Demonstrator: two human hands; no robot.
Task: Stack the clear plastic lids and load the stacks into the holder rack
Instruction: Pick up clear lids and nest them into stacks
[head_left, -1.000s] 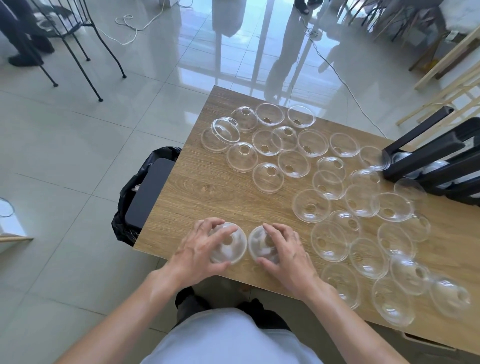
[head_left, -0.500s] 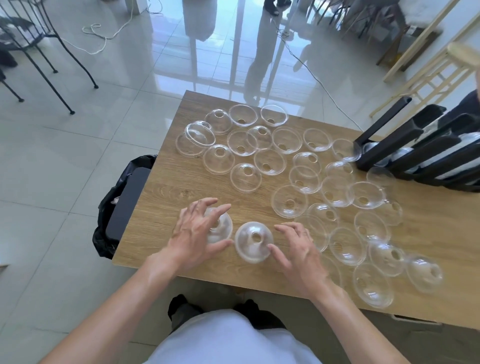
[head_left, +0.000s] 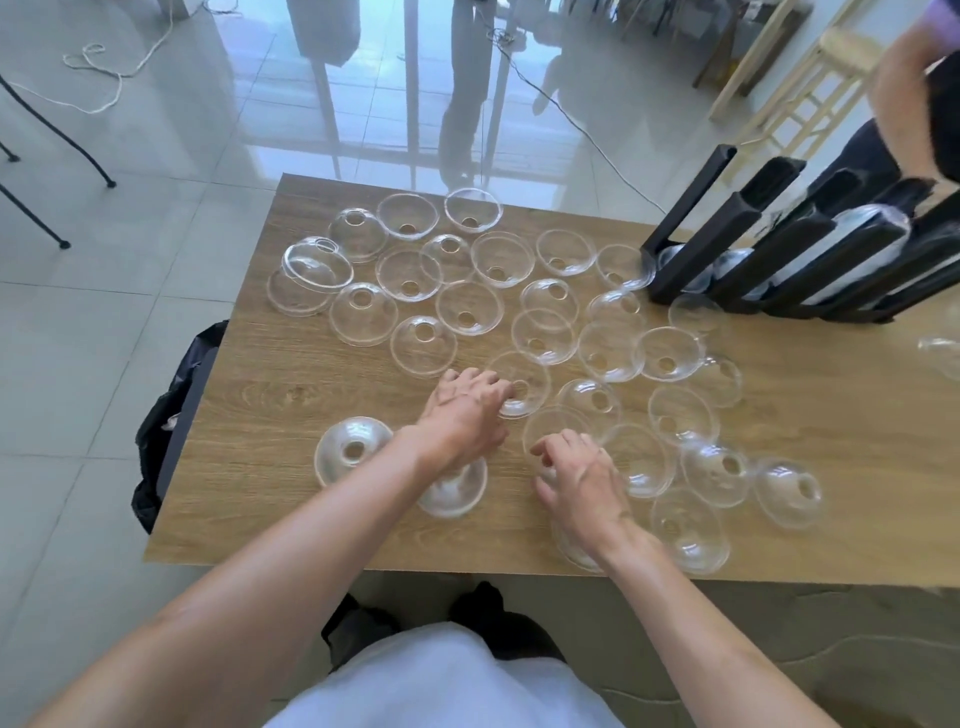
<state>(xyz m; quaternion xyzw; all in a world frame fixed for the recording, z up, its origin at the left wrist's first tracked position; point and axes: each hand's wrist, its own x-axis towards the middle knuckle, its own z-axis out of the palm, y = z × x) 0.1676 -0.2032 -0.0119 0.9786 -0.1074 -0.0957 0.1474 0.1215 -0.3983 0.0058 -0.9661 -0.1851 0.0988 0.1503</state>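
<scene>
Hands (head_left: 467, 410) over lid-strewn wooden table (head_left: 270, 395)

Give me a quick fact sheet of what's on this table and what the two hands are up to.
surface: wooden table
loose items: many clear dome lids spread across it, single or overlapping
near edge: two dome lids set apart, rim down
left hand: reaching forward, fingertips on a rim-up lid
right hand: open, over other lids, gripping nothing
rack: black holder rack at far right, some lids already in its slots
</scene>
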